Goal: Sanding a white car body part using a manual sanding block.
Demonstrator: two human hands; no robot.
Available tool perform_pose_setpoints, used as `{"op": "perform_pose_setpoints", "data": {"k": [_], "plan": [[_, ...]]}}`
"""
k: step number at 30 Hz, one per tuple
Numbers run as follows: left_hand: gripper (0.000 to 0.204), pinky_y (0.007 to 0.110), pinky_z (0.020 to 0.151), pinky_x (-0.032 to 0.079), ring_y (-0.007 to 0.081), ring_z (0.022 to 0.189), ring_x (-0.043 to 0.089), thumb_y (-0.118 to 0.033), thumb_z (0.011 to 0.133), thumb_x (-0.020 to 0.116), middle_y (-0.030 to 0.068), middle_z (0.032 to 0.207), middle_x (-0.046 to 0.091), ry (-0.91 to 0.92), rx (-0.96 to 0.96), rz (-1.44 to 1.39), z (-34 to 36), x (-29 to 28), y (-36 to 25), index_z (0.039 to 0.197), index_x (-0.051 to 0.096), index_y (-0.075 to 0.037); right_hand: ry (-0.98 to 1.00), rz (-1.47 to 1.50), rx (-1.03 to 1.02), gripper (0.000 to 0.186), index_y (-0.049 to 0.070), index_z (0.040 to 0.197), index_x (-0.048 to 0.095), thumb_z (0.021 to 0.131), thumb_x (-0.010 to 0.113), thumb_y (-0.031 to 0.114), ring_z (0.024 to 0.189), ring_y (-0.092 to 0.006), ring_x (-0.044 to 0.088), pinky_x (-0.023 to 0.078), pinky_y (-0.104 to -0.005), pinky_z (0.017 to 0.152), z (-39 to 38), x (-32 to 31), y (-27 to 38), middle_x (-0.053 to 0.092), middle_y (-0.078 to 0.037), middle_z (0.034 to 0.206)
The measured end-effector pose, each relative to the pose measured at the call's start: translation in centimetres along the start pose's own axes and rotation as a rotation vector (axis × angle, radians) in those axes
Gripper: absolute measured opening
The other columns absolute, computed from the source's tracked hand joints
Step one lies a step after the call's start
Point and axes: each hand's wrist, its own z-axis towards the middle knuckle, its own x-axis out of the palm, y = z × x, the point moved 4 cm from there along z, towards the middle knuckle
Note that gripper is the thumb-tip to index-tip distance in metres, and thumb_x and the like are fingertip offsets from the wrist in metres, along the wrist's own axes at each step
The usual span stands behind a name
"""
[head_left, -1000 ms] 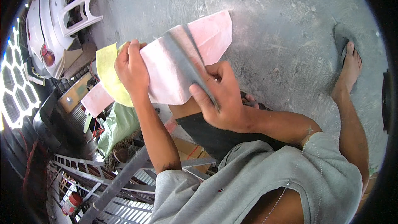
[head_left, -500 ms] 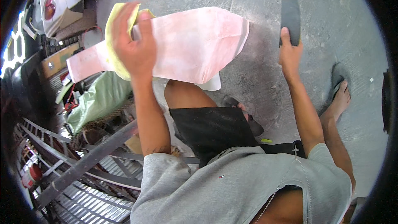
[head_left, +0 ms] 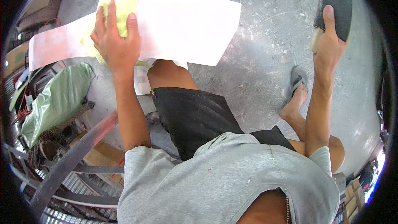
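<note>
A long panel, white with pinkish patches, lies across my raised knee and tapers to a narrow strip at the left. My left hand rests with spread fingers on a yellow cloth, which is draped over the panel's left half. Out to the right, my right hand grips a sanding block, its thumb on the dark grey face. The block is held up above the floor, apart from the panel, and a pale edge shows beside the palm.
Grey concrete floor spreads ahead and right, with my sandalled foot on it. At left lie a green plastic sheet, cardboard and clutter. A metal bar frame stands close by my left side. Boxes are stacked at lower right.
My left hand and the cloth have shifted left, with the fingers more spread. My right hand has raised the sanding block up and to the right. The view has turned, so the panel appears further left.
</note>
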Motion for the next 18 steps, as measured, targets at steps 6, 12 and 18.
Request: {"op": "perform_pose_setpoints", "data": {"k": [6,12,18], "plan": [[0.053,0.054,0.113,0.030,0.0374,0.132,0.044,-0.046,0.094,0.066,0.0118,0.155,0.049,0.038,-0.038,0.131,-0.5,0.3,-0.2,0.142,0.064,-0.024,0.106,-0.026,-0.239,0.032,0.005,0.117,0.074,0.096,0.077,0.029,0.091,-0.0118,0.066,0.050,-0.0254,0.083,-1.3,3.7,5.6,0.075,-0.003,0.102],[0.050,0.058,0.115,0.026,0.0377,0.138,0.039,-0.055,0.100,0.055,0.0077,0.161,0.043,0.121,0.002,0.208,-0.5,0.8,0.0,0.144,0.061,-0.033,0.473,-0.474,-0.687,0.040,0.013,0.134,0.066,0.094,0.069,0.012,0.096,-0.0259,0.056,0.048,-0.0380,0.080,-5.5,15.2,7.8,0.059,-0.015,0.104],[0.050,0.059,0.114,0.027,0.0375,0.138,0.040,-0.056,0.101,0.053,0.0086,0.161,0.041,0.113,0.000,0.177,-1.0,0.2,0.4,0.144,0.061,-0.032,0.561,-0.561,-0.823,0.058,0.018,0.138,0.064,0.083,0.064,-0.002,0.100,-0.0374,0.054,0.046,-0.0463,0.089,-9.7,20.9,9.3,0.058,-0.021,0.107]]}}
